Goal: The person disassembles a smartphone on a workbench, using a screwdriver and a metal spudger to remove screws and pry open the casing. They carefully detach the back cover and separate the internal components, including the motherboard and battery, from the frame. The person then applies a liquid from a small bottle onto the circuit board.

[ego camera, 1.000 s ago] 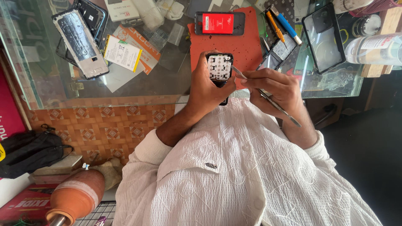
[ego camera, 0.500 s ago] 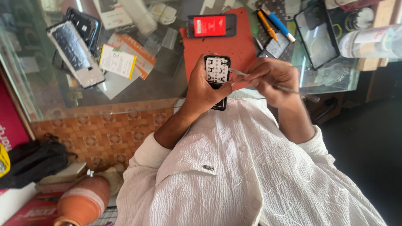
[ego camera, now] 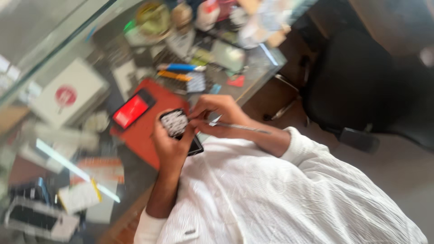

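— What are the fingers doing?
— Left hand (ego camera: 169,144) is wrapped around an opened phone (ego camera: 180,129); right hand (ego camera: 221,114) pinches a thin metal tool (ego camera: 239,127) against it.
— Where?
— Over the orange mat (ego camera: 149,131), beside a red-screened phone (ego camera: 132,111).

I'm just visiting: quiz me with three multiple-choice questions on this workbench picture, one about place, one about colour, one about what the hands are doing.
1. Where does the phone with the red screen lie?
A on the orange mat
B on the chair
C on the floor

2. What colour is the person's shirt?
A black
B white
C green

3. What is the left hand doing?
A hanging free
B resting flat
C gripping a small opened phone

Answers: 1 A, mat shows around it. 2 B, white fabric. 3 C, fingers wrap it while the right hand holds a thin metal tool.
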